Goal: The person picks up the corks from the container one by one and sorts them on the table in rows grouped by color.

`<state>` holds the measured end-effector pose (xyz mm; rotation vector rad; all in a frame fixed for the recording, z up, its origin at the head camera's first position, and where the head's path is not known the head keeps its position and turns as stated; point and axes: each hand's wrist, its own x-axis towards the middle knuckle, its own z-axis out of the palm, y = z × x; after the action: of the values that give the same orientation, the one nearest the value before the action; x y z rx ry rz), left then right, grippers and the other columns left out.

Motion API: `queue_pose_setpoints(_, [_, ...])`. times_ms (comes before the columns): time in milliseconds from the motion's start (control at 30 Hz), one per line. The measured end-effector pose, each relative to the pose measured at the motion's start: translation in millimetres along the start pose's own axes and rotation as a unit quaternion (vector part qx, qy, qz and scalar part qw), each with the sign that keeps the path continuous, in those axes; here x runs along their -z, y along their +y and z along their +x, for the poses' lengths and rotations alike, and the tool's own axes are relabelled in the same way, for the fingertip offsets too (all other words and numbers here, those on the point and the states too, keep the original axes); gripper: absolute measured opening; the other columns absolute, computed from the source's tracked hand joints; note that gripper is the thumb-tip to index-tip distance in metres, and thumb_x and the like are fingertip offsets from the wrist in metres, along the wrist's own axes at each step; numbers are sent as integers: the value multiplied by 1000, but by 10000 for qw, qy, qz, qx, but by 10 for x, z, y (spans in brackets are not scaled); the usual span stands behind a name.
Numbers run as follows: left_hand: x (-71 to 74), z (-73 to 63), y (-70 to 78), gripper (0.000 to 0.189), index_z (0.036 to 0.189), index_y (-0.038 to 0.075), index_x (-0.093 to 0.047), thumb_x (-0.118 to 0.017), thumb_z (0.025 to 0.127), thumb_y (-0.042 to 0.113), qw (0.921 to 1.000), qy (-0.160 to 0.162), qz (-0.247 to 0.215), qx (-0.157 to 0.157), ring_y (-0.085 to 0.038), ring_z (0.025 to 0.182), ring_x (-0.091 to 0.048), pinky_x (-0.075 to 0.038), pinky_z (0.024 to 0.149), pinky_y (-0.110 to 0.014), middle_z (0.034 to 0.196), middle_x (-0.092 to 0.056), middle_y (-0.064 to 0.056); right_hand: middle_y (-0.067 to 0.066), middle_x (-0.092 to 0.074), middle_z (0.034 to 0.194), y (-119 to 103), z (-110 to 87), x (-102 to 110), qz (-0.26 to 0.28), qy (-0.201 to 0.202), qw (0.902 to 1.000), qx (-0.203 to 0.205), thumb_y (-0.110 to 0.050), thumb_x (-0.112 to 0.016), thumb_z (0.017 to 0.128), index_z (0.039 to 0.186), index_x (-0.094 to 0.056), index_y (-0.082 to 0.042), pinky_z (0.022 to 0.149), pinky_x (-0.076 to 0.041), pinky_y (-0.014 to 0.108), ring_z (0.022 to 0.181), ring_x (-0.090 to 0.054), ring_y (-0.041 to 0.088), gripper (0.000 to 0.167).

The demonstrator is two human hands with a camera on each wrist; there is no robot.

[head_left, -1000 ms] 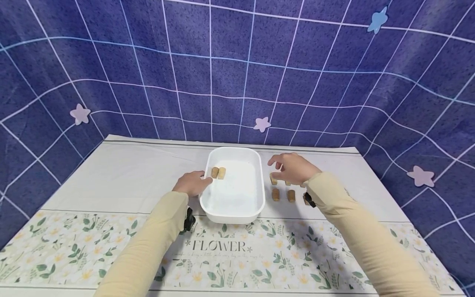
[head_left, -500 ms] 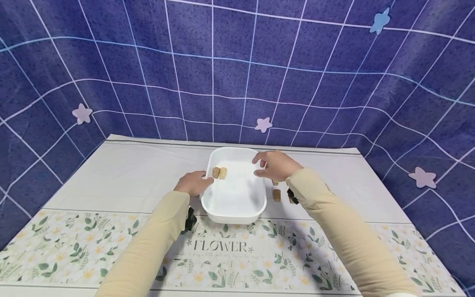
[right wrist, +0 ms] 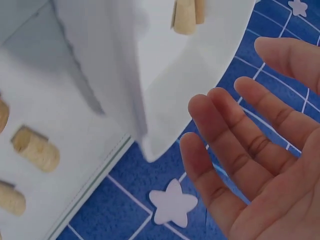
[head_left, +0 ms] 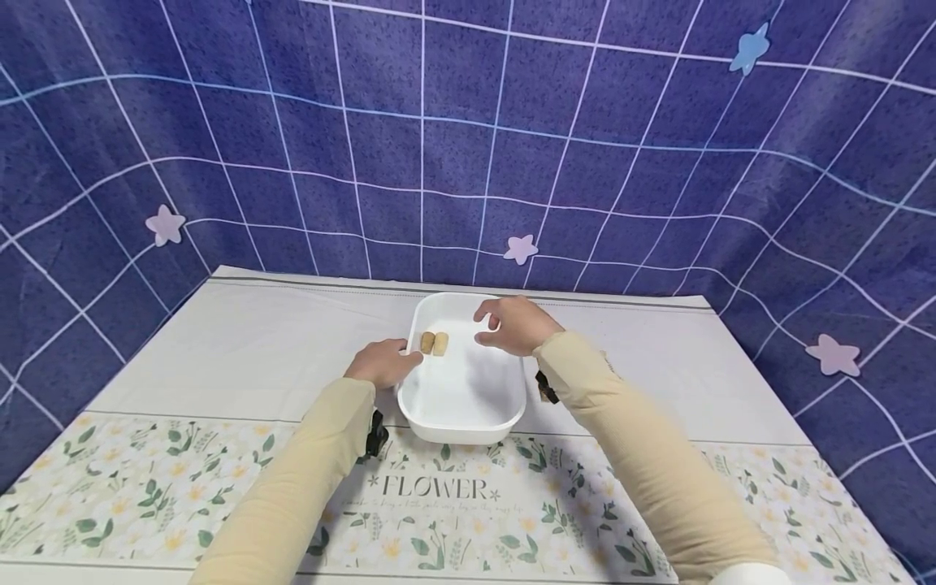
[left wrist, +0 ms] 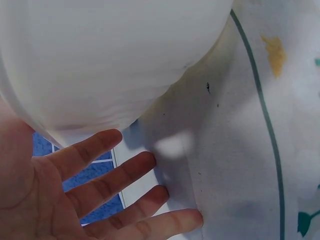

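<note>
A white rectangular tray (head_left: 462, 398) stands mid-table. Two corks, a brown cork (head_left: 427, 342) and a paler cork (head_left: 440, 344), lie side by side near its left wall. My left hand (head_left: 382, 363) holds the tray's left rim, thumb over the edge; in the left wrist view its other fingers (left wrist: 115, 177) spread along the outside. Over the tray's right half hovers my right hand (head_left: 515, 323), thumb and fingers apart. Nothing shows in its palm (right wrist: 285, 200) in the right wrist view, where the tray (right wrist: 200, 65) is nearby.
Several loose corks lie on the table right of the tray, mostly hidden by my right arm in the head view; one cork (right wrist: 39, 150) shows in the right wrist view. A blue grid-patterned curtain (head_left: 468, 146) hangs behind the flower-printed tablecloth (head_left: 278, 325).
My right hand has moved left from above the loose corks to above the tray, fingers still apart. The left hand stays at the tray rim, and the two corks inside lie as before.
</note>
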<state>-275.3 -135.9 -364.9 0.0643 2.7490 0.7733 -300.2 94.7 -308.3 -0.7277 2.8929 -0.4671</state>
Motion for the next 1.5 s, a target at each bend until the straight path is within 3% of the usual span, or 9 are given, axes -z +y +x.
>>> queue_pose_setpoints(367, [6, -16, 26, 58, 149, 1, -48, -40, 104, 36, 10000, 27, 68, 15, -41, 124, -57, -43, 106, -52, 139, -58, -24, 7, -69, 108, -173, 201, -207, 221, -34, 9987, -467, -30, -71, 97, 134, -65, -13, 84, -52, 36, 93, -64, 20, 42])
queue_pose_setpoints(733, [8, 10, 9, 61, 152, -1, -43, -40, 103, 36, 9997, 12, 241, 0, -46, 135, -47, -39, 110, -55, 148, -49, -26, 7, -72, 108, -260, 342, -410, 365, 3, 9965, -754, -27, -72, 95, 135, -64, -13, 79, -53, 34, 92, -66, 20, 43])
queue_pose_setpoints(800, [6, 14, 5, 61, 152, -1, -43, -40, 104, 37, 9997, 16, 248, 3, -46, 135, -46, -38, 111, -55, 149, -49, -25, 7, -73, 109, -252, 388, -457, 380, -32, 9959, -818, -27, -72, 94, 137, -62, -12, 80, -53, 35, 94, -66, 20, 46])
queue_pose_setpoints(1033, [3, 8, -7, 61, 151, -2, -44, -40, 104, 36, 9997, 65, 252, -32, -46, 134, -48, -38, 110, -56, 147, -50, -26, 13, -65, 133, -267, 508, -573, 328, -120, 9937, -1067, -28, -73, 94, 140, -59, -11, 92, -52, 40, 112, -64, 26, 51])
queue_pose_setpoints(1233, [-6, 16, -19, 62, 152, -2, -42, -40, 104, 37, 9995, 45, 313, -38, -47, 137, -44, -36, 112, -56, 150, -47, -26, 15, -67, 129, -258, 563, -675, 311, -213, 9914, -1254, -26, -73, 93, 143, -56, -11, 89, -53, 39, 104, -65, 26, 55])
queue_pose_setpoints(1500, [-10, 35, -24, 63, 153, -3, -40, -38, 104, 37, 9993, 50, 355, -53, -47, 139, -41, -34, 113, -56, 152, -45, -26, 14, -64, 134, -231, 573, -689, 319, -279, 9906, -1300, -25, -71, 93, 144, -54, -10, 94, -51, 39, 107, -63, 24, 56])
